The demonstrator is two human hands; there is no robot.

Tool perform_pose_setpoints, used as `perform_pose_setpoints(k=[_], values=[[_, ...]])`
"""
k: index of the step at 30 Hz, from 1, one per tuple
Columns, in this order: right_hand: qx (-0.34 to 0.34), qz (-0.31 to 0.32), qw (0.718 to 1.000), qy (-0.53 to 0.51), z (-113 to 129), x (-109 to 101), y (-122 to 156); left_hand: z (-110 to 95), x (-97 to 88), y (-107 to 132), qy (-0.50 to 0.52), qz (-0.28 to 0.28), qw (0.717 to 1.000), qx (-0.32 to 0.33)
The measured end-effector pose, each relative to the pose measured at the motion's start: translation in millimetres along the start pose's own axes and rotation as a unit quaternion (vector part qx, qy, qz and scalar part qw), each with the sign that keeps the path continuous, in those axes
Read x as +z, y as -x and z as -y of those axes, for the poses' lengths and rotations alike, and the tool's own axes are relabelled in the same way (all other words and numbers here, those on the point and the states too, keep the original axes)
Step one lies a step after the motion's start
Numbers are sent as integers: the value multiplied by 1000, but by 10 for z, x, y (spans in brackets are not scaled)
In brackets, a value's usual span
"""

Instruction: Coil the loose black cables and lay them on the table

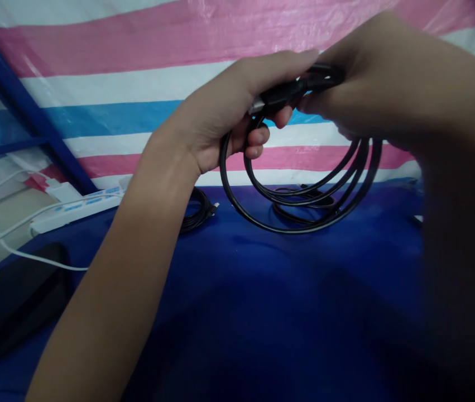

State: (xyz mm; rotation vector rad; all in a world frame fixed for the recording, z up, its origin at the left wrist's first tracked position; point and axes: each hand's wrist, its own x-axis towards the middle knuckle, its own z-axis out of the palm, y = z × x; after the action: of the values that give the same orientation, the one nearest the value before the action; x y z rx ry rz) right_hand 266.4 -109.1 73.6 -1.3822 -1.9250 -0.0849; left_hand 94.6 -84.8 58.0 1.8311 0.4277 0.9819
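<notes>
A black cable (304,228) hangs in loose loops between my two hands, above the blue tabletop. My left hand (237,100) is closed around one side of the coil and a black plug with a metal tip (277,96), its fingers curled beneath. At the upper right, my right hand (371,84) grips the other side of the coil; its far fingers are hidden and it is slightly blurred. Below the loops, a second coiled black cable (300,215) lies on the table. Another black cable coil with a metal-tipped plug (197,215) rests beside my left forearm.
A white power strip (78,211) with white cords lies at the left back. A flat black object (25,301) sits at the table's left side. Blue metal frame bars (23,106) stand at the left. Behind the blue tabletop (241,312) hangs a striped plastic sheet (128,44).
</notes>
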Motion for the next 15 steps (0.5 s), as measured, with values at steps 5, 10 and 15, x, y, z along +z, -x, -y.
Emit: perform_pose_setpoints(k=[5,10,15], values=[[-41,-4,990,136,35,-19,11,42,3,-13,-39,-34,998,44],[-122,31,986,111,94,-32,20,96,-17,-21,-132,-145,972,130],[-114,39,983,141,143,-1,32,42,-36,16,-159,-38,986,18]])
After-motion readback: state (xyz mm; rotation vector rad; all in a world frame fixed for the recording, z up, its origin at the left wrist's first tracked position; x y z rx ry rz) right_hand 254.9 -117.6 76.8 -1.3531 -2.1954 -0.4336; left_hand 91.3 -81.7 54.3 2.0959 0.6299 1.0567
